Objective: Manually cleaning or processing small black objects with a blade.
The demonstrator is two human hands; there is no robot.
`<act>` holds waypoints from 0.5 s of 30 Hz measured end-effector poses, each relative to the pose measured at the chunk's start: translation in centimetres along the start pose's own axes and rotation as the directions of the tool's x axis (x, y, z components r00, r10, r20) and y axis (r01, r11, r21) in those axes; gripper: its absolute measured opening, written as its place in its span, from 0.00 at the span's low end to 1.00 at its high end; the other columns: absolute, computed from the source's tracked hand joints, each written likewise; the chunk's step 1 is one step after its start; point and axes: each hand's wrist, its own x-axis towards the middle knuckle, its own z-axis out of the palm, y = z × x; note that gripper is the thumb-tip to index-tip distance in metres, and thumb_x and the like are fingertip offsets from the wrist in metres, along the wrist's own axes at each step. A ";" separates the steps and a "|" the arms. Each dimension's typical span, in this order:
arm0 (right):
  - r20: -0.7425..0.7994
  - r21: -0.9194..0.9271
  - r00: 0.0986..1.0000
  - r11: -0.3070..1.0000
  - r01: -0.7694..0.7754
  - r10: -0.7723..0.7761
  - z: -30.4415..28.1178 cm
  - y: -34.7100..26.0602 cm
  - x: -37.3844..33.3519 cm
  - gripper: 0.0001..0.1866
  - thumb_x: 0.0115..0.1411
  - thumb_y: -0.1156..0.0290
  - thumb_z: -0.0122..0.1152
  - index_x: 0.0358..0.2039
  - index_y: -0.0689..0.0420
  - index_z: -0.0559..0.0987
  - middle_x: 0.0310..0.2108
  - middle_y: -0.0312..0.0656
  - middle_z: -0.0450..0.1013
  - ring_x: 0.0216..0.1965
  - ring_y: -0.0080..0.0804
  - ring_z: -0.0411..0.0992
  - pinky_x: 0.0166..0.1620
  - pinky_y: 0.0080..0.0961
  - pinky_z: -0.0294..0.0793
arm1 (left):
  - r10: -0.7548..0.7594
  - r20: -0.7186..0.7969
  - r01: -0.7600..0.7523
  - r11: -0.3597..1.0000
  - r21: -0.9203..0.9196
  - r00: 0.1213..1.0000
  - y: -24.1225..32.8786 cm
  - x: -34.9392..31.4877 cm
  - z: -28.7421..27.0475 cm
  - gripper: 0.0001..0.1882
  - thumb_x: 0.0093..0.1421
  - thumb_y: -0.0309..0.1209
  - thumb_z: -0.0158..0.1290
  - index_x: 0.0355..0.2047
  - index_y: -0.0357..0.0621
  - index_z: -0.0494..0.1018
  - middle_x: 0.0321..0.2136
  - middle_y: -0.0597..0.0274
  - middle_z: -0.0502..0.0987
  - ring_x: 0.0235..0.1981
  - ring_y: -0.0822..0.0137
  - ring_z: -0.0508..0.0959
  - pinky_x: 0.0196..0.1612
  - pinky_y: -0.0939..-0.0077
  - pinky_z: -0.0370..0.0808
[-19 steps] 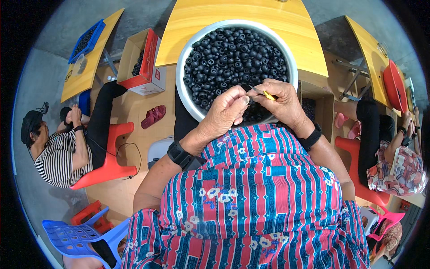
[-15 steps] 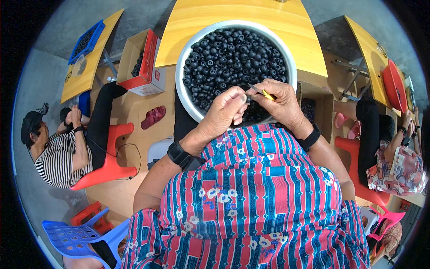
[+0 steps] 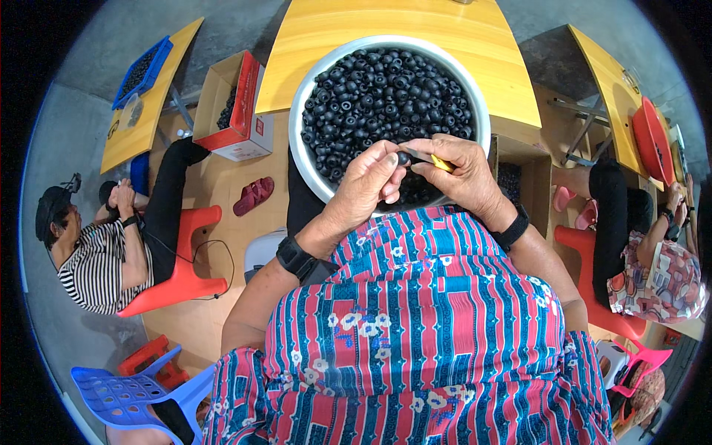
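In front of me a wide metal bowl [image 3: 298,122] is heaped with small, round, blue-black fruits [image 3: 386,96], many showing a ring-like hole. My left hand [image 3: 365,180] is over the bowl's near side, thumb and fingers pinching one dark round fruit [image 3: 403,158]. In my right hand [image 3: 466,170] is a small knife [image 3: 443,163] with a yellow handle; its short blade points left, at the pinched fruit. Whether the blade touches the fruit or cuts into it I cannot tell. Both hands are close together, and the fingers partly hide the fruit.
The bowl sits at the near edge of a yellow table [image 3: 400,18]. Left of it stands a red-and-white carton [image 3: 256,133] with dark fruits; another carton [image 3: 541,167] is at the right. People sit on red stools at both sides. A blue chair [image 3: 126,389] stands lower left.
The dark fruit between my hands now shows more clearly at my left fingertips. My right hand and the knife have shifted slightly; both hands keep their grips.
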 end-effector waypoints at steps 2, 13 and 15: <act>0.022 -0.038 1.000 0.999 -0.016 0.017 0.0 -0.1 0.0 0.16 0.50 0.78 0.66 0.42 0.56 0.81 0.31 0.44 0.77 0.33 0.33 0.76 0.39 0.24 0.74 | 0.004 -0.020 -0.003 1.000 0.014 1.000 0.2 0.0 0.3 0.11 0.71 0.38 0.41 0.43 0.44 0.65 0.25 0.72 0.63 0.23 0.82 0.60 0.25 0.87 0.60; 0.033 -0.141 0.997 0.987 0.078 -0.074 0.1 0.2 -0.2 0.19 0.50 0.76 0.67 0.45 0.50 0.81 0.29 0.44 0.76 0.30 0.37 0.75 0.36 0.28 0.74 | 0.010 -0.041 -0.011 1.000 -0.029 0.999 -0.2 0.2 -0.3 0.11 0.71 0.39 0.43 0.43 0.46 0.65 0.25 0.72 0.63 0.22 0.82 0.61 0.25 0.87 0.61; 0.024 -0.169 0.995 0.981 0.098 -0.095 0.3 -0.1 -0.2 0.20 0.49 0.75 0.67 0.45 0.50 0.81 0.29 0.44 0.76 0.31 0.39 0.75 0.36 0.29 0.75 | 0.010 -0.046 -0.012 0.999 -0.041 0.999 -0.3 0.2 -0.4 0.11 0.70 0.40 0.43 0.43 0.46 0.65 0.25 0.72 0.63 0.22 0.82 0.61 0.25 0.87 0.61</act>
